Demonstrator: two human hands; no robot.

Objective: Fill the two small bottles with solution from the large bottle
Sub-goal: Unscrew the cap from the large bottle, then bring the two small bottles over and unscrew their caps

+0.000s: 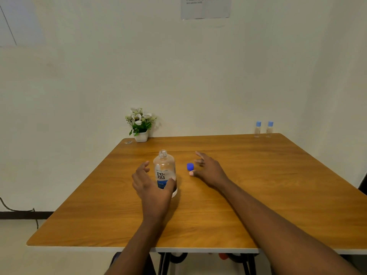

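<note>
Wooden worktop, pale wall: left hand cups the uncapped, clear large bottle at centre (thumb hiding part of its label); right hand lies spread beside the blue cap; two capped small bottles stand at the far right corner.

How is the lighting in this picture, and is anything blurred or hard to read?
Head view: soft, even light, only a faint shadow beside the clear large bottle with the blue-and-white label; the two small clear bottles with light-blue caps look soft at the far corner; text on the white wall sheet is too blurred to read.
</note>
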